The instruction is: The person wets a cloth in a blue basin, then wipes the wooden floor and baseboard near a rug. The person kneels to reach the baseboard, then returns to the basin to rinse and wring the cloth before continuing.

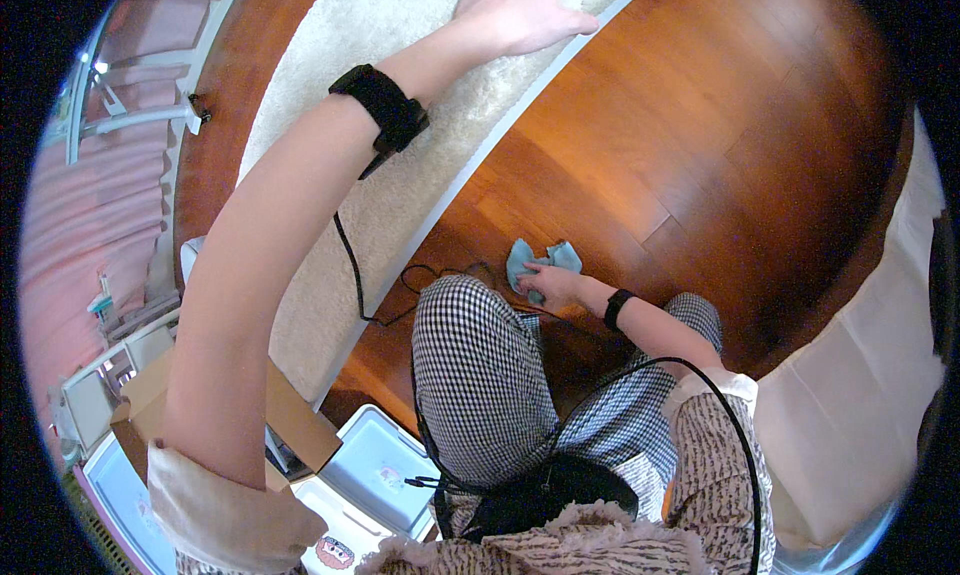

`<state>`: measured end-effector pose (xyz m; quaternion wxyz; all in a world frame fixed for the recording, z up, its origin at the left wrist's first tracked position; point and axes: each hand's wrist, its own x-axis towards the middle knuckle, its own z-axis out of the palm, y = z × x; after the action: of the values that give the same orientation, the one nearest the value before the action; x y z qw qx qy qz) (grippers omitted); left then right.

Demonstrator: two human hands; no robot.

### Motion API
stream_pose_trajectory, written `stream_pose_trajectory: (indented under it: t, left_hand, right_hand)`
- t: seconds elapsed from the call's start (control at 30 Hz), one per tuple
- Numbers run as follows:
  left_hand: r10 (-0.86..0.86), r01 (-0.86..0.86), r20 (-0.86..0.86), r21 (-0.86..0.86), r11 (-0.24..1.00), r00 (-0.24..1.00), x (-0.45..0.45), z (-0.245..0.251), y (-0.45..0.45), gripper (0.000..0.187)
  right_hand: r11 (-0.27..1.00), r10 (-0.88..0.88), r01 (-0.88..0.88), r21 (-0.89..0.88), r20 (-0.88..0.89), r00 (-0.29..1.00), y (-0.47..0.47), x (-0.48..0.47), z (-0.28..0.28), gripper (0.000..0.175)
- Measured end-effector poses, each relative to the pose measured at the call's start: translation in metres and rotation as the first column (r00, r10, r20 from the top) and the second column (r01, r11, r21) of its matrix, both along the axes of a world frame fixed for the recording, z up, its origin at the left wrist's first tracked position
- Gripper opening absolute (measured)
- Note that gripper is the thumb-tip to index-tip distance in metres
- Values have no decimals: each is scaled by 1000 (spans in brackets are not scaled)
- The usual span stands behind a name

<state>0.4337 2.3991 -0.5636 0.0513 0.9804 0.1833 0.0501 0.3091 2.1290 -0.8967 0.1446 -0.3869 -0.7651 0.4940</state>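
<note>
My left hand reaches out over the far edge of a cream plush rug, its fingers spread and partly cut off by the top of the picture. A black strap circles that forearm. Lower down, my right hand grips a crumpled light blue cloth on the brown wooden floor, in front of my bent knees. A black band is around the right wrist.
Black cable loops over rug and floor near my knee. At lower left stand an open cardboard box and light blue lidded bins. Pink curtains hang at left. Pale fabric drapes at right.
</note>
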Motion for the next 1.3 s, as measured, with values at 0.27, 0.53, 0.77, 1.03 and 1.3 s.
stream_pose_trajectory:
  t: [0.27,0.53,0.77,1.03,1.3]
  left_hand:
    - [-30,29,17,40,999,999,-11,-5,-6,78]
    - [-14,13,7,36,999,1000,-27,-7,-7,77]
    - [-76,75,49,18,997,996,-25,-4,5,79]
    - [-45,45,25,24,999,999,-12,-4,10,81]
    - [-108,105,101,27,994,989,7,0,21,78]
  right_hand:
    - [727,201,-109,-678,59,978,-7,41,50,29]
    - [267,-955,26,-963,-261,138,16,149,80,39]
    - [469,-850,-261,-844,-349,-395,12,159,84,50]
    - [273,-908,-141,-952,-206,-365,37,124,59,22]
    - [35,-850,335,-942,-205,-485,139,119,63,40]
